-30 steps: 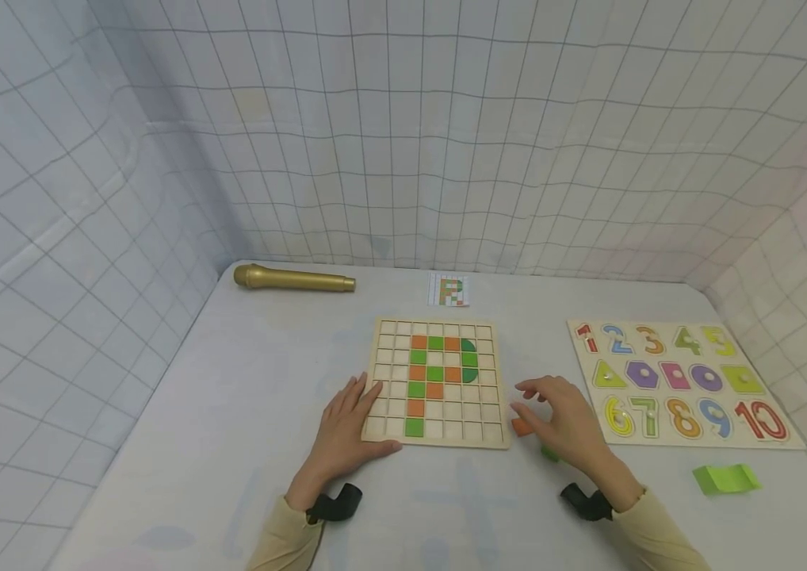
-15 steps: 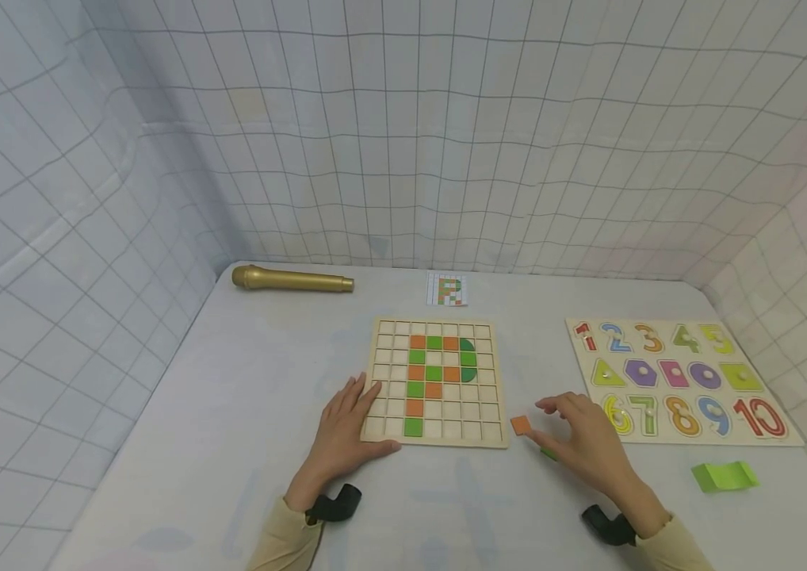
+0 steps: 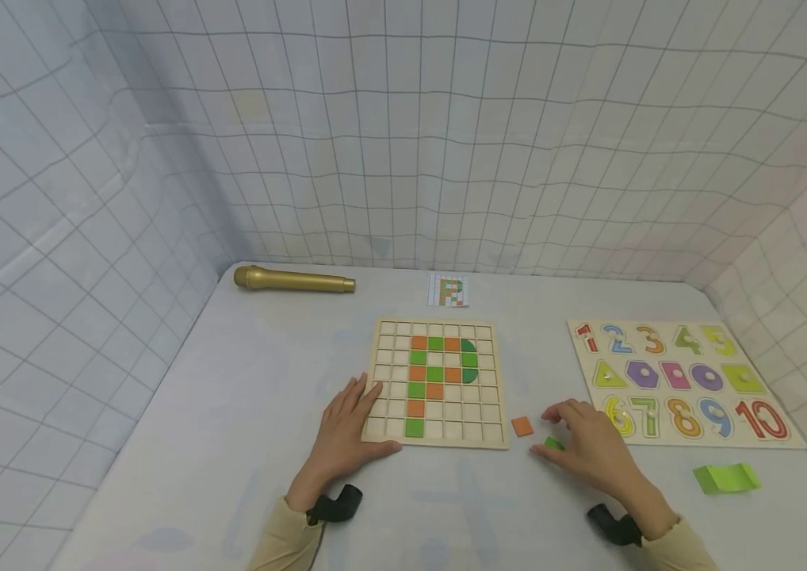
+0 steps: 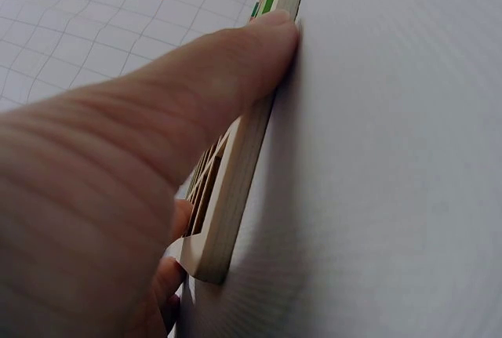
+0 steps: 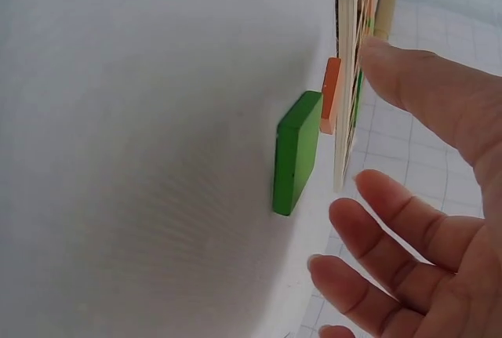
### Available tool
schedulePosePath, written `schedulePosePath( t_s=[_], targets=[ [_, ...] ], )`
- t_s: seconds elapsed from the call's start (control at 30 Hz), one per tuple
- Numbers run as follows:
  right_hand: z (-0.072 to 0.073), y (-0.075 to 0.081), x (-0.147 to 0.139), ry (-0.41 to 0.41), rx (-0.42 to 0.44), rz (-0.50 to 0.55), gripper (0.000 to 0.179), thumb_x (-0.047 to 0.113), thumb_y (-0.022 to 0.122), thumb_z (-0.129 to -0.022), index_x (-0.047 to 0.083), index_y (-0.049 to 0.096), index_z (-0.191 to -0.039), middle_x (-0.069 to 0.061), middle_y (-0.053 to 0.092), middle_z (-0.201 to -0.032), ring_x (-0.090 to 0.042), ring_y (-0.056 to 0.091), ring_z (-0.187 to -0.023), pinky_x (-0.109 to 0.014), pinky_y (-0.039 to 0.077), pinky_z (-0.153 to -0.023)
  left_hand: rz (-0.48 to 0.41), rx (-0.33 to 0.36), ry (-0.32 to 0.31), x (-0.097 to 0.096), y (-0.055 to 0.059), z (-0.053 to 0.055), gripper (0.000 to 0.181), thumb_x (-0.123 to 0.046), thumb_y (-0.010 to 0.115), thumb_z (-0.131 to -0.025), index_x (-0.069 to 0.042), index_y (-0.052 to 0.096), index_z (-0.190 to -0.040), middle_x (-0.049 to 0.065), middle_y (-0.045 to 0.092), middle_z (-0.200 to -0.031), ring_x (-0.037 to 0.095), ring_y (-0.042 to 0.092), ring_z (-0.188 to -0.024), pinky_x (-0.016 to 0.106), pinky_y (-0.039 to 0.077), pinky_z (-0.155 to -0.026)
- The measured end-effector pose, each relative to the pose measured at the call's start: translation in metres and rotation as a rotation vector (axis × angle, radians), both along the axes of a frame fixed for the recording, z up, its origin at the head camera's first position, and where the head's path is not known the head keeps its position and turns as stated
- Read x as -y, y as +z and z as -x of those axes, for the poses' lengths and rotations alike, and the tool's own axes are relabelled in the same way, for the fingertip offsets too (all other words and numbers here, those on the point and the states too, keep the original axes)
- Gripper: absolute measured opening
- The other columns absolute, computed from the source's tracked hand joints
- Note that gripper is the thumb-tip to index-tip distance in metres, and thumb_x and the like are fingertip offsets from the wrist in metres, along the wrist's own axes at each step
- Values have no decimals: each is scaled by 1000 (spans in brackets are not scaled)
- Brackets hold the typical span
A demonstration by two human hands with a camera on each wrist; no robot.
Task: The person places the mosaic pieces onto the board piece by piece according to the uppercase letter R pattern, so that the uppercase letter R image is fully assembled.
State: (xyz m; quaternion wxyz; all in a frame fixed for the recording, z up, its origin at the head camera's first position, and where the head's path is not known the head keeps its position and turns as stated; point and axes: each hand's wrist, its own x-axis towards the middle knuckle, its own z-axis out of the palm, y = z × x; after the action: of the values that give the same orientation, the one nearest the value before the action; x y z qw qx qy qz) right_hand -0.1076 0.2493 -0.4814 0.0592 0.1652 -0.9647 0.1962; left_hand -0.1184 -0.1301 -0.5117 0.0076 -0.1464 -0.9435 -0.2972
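Observation:
In the head view a square wooden grid board (image 3: 471, 445) lies flat, with orange and green tiles set in several cells. My left hand (image 3: 343, 438) rests at its lower left corner. The left wrist view shows the thumb (image 4: 235, 59) laid along the board's near edge. Off the right side lies a loose orange tile (image 3: 522, 427). Closer to me is a loose green tile (image 3: 553, 443), partly covered by my right hand (image 3: 592, 450). In the right wrist view that hand's thumb and fingers are spread apart, and the green tile (image 5: 296, 154) lies on the table outside them.
A small pattern card (image 3: 449, 290) lies behind the board, and a gold toy microphone (image 3: 294, 279) is at the back left. To the right sit a number-and-shape puzzle board (image 3: 666, 349) and a bright green curved block (image 3: 726, 478). Grid-patterned cloth walls surround the table.
My right hand has shifted right and toward me, from beside the orange tile to over the green tile, uncovering the orange one. The left hand has stayed on the board.

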Motion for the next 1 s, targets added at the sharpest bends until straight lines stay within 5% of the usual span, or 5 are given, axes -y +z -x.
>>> schedulePosePath(
  t_s=[0.67,1.0],
  targets=[
    [-1,7,-5,-11,138,-42,33,39,83,-69,17,63,-82,9,55,-77,-9,50,-71,-33,43,-65,8,6,5,0,-1,0,96,-51,78,-71,-9,37,-146,15,21,-154,30,11,-142,56,16,-106],
    [2,8,-5,-93,306,73,29,30,84,-71,14,63,-84,6,54,-75,-11,46,-64,-29,39,-57,-2,-8,-4,0,-1,0,96,-51,78,-71,-8,37,-146,15,22,-154,30,12,-141,56,17,-106]
  ],
)
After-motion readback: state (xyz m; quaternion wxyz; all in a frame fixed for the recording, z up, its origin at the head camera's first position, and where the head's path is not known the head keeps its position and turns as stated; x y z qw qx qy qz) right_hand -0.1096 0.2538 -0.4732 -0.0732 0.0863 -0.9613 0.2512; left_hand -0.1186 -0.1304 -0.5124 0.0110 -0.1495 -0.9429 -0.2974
